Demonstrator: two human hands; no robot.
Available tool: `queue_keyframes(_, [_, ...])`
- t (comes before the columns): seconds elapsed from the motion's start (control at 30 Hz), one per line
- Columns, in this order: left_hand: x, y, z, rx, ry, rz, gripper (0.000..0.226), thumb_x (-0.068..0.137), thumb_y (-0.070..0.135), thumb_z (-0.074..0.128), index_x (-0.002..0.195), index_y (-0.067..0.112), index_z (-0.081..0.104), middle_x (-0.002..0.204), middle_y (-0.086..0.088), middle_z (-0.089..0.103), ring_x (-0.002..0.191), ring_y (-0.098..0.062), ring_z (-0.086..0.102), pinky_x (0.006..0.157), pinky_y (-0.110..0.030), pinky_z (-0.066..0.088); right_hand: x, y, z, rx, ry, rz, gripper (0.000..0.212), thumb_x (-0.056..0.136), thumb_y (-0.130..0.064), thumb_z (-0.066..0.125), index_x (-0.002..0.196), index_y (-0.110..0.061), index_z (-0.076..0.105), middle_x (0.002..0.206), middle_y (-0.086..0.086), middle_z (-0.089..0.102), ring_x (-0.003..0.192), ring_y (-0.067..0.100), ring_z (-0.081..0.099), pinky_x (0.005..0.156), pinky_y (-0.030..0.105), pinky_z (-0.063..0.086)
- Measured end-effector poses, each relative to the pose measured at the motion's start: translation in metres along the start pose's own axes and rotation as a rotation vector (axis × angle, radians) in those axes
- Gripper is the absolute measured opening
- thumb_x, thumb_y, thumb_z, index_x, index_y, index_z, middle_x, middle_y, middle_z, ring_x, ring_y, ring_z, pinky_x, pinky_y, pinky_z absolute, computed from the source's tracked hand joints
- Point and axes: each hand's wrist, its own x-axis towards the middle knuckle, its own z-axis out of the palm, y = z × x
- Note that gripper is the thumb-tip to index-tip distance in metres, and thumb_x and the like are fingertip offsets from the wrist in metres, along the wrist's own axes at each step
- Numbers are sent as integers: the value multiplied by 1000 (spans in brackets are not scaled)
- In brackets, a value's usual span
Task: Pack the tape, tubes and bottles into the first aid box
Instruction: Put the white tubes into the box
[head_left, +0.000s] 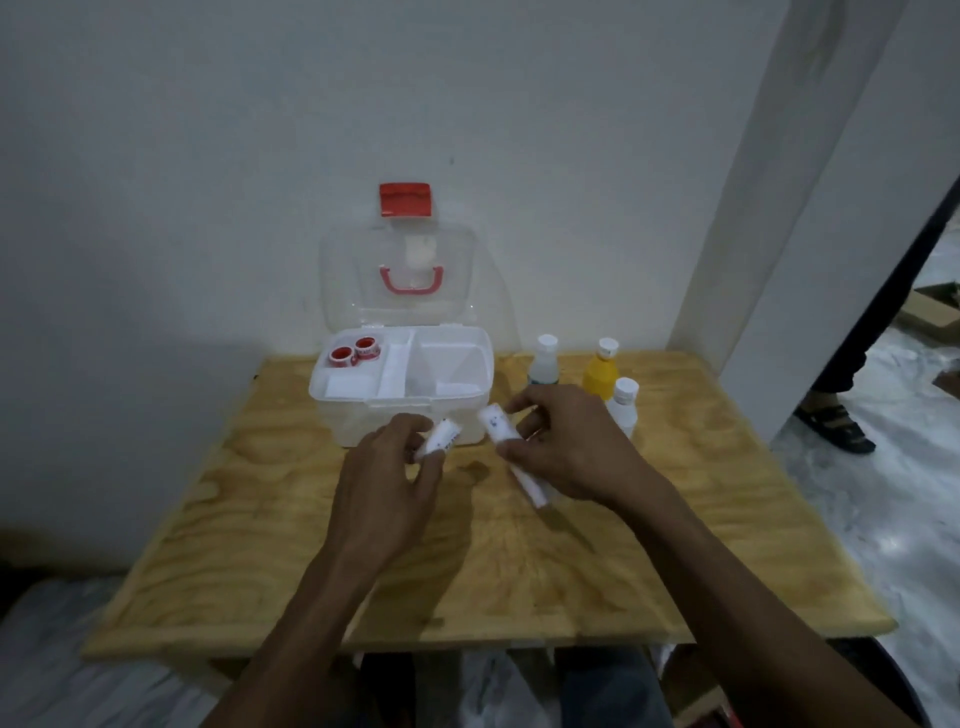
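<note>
A tube in each hand, short of the open first aid box (410, 410)

The left hand (387, 480) pinches one white tube (440, 438), the right hand (566, 447) fingers clasp a longer tube (511, 452) above the tabletop (519, 571); tape rolls (354, 354) already sit in the box's back-left compartment. Swinging right could topple the three bottles (602, 374) just beside it

There is just one camera, and it sits on the person's head. It looks forward and down at a wooden table (675, 493) from close by. The wide view also takes in the white wall (208, 156) behind and some floor (893, 519) on the right.
</note>
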Motion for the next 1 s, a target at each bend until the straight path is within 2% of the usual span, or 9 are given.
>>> queue_keyframes(0.1, [14, -7, -32, -2, 121, -52, 25, 86, 21, 69, 110, 17, 67, 96, 4, 67, 81, -10, 61, 68, -26, 50, 25, -29, 5, 107, 145, 14, 43, 73, -36, 79, 113, -24, 68, 77, -12, 67, 80, 7, 67, 79, 32, 54])
queue_keyframes(0.2, [38, -22, -58, 57, 203, -103, 25, 84, 21, 69, 109, 14, 69, 96, 1, 70, 80, -12, 62, 70, -22, 42, 54, -59, 13, 211, 214, 24, 43, 75, -33, 79, 114, -20, 67, 77, -7, 69, 84, 14, 68, 81, 30, 53])
queue_keyframes(0.33, [69, -43, -76, 113, 214, -188, 25, 82, 25, 69, 105, 17, 70, 94, -3, 73, 82, -19, 65, 77, -27, 47, 98, -85, 35, 293, 224, 75, 48, 73, -33, 80, 116, -17, 65, 97, 3, 74, 95, 21, 68, 89, 39, 55])
queue_keyframes(0.43, [89, -53, -77, 180, 147, -210, 27, 79, 28, 68, 104, 18, 70, 95, -3, 74, 85, -24, 67, 80, -34, 54, 120, -97, 49, 263, 221, 116, 48, 75, -27, 79, 118, -10, 63, 116, 7, 67, 103, 24, 64, 91, 33, 51])
queue_keyframes(0.53, [101, -57, -72, 246, 71, -208, 30, 78, 32, 68, 106, 20, 70, 101, -4, 74, 91, -28, 68, 85, -41, 55, 134, -100, 58, 240, 184, 164, 35, 79, -16, 77, 109, -3, 64, 95, 5, 59, 86, 19, 58, 75, 25, 44])
queue_keyframes(0.67, [106, -63, -60, 311, 19, -208, 32, 80, 34, 68, 109, 21, 70, 108, -2, 74, 96, -26, 67, 93, -43, 50, 148, -96, 78, 171, 148, 226, 23, 77, -15, 79, 88, -7, 59, 68, -1, 50, 61, 12, 53, 50, 17, 33])
queue_keyframes(0.73, [107, -65, -54, 374, 12, -203, 31, 83, 35, 67, 110, 22, 70, 109, -2, 73, 100, -25, 66, 97, -43, 45, 152, -95, 85, 141, 150, 225, 26, 76, -14, 78, 83, -7, 54, 62, -1, 44, 55, 11, 48, 49, 18, 31])
queue_keyframes(0.87, [110, -67, -49, 526, 1, -157, 28, 87, 39, 61, 106, 23, 73, 104, 0, 73, 98, -25, 64, 96, -44, 42, 157, -92, 92, 64, 128, 190, 32, 80, -12, 77, 105, -6, 58, 87, 3, 54, 77, 16, 54, 68, 22, 42])
queue_keyframes(1.0, [113, -70, -48, 532, 16, -148, 27, 88, 42, 61, 99, 22, 76, 97, -1, 75, 91, -24, 66, 91, -43, 45, 157, -92, 94, 37, 115, 168, 36, 81, -9, 77, 112, -5, 60, 107, 10, 65, 76, 13, 49, 68, 19, 41])
